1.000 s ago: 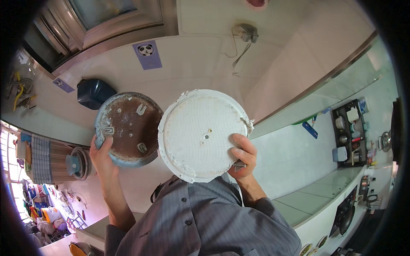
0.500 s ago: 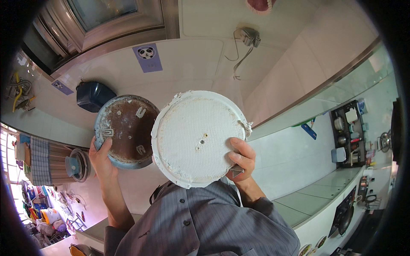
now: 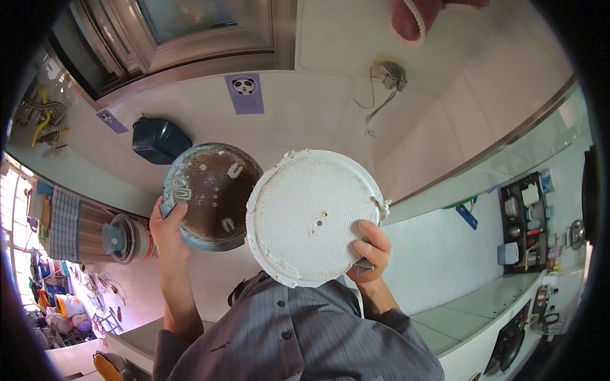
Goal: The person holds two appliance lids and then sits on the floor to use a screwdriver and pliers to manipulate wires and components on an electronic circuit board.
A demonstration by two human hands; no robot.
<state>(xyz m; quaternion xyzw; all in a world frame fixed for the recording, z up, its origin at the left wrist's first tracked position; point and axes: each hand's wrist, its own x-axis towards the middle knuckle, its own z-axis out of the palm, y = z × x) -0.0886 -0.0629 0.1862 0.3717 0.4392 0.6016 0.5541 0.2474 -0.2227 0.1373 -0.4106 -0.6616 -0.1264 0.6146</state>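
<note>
White textured disc (image 3: 304, 206) is pinched in the right hand (image 3: 372, 250) at its 4 o'clock edge; rusty brown pan-like disc (image 3: 213, 193) sits at its 9, left hand (image 3: 169, 231) gripping that one's 8 o'clock rim. Both round, so no long axis tbh.

The brown disc (image 3: 215, 203) hides most of the fingers of your left hand (image 3: 170, 235); the white disc (image 3: 298, 216) covers the brown one's right edge and part of your right hand (image 3: 373, 255); the top edge cuts off a pink item (image 3: 410, 24) and the window frame (image 3: 284, 38); the lower-left clutter (image 3: 63, 320) looks too small to sort.
</note>
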